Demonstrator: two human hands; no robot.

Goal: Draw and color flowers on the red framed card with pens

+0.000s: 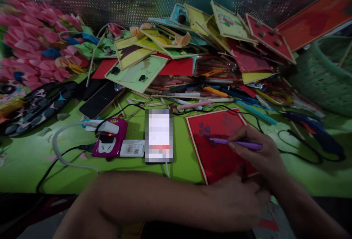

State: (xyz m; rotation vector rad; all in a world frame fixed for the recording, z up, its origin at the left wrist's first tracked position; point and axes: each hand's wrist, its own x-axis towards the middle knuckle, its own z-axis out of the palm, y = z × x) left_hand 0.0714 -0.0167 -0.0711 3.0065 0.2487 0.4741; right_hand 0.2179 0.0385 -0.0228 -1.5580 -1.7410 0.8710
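My right hand [254, 149] grips a purple pen [239, 143], its tip touching a red card [205, 151] framed with thin pale wooden strips. Dark flower-like outlines are drawn on the card's upper left, with fainter drawn shapes at its upper right and lower part. My left forearm crosses the front of the table, and my left hand [239, 198] is closed at the card's near edge, its fingers bent and partly in shadow. Just left of the card lies a lit phone [158, 136], its screen blurred out.
A magenta power strip [111, 138] with a white adapter [132, 148] and cables sits left. A dark phone [101, 101] lies behind it. Framed cards [140, 72] pile up at the back, near pink paper petals [35, 41]. At right are a glue gun [316, 131] and green basket [324, 74].
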